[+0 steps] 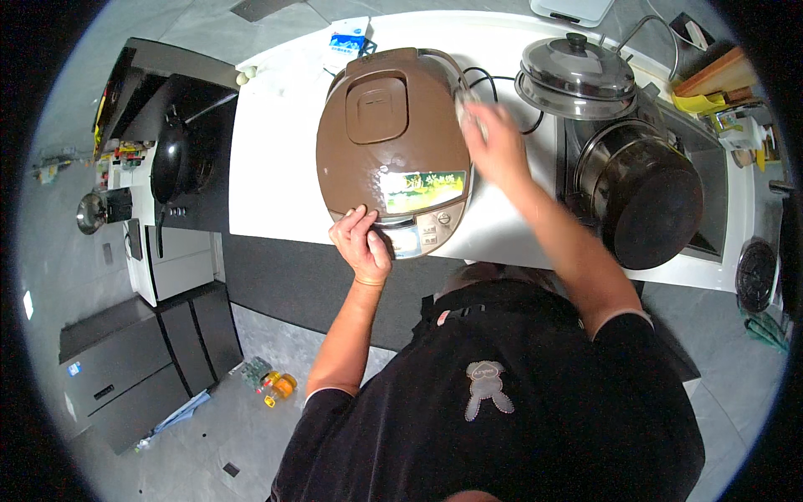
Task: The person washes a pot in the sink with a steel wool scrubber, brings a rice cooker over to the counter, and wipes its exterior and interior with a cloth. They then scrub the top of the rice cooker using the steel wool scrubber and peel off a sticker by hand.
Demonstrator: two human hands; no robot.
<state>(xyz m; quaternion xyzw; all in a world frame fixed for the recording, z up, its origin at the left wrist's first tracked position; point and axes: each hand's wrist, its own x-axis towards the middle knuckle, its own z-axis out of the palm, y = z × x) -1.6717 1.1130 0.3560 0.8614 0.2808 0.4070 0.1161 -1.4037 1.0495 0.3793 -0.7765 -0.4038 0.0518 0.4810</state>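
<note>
A brown rice cooker (357,163) stands on the white countertop (273,157) in front of me, its lid down. The lid bears a green and white sticker (426,191); a control panel (433,229) faces me. My left hand (362,245) grips the cooker's front left corner, fingers on the lid's edge and thumb by the display. A pale, crumpled cloth (469,103) is in my right hand (499,147), pressed to the right side of the lid near the carrying handle (445,59). Motion blurs this hand and hides part of the cloth.
A black cord (489,78) runs behind the cooker. To the right are a lidded steel pot (577,72) and a large dark-bottomed pot (655,204) tipped by the sink. A packet (347,41) lies at the back; a wok (169,160) sits on the hob at left.
</note>
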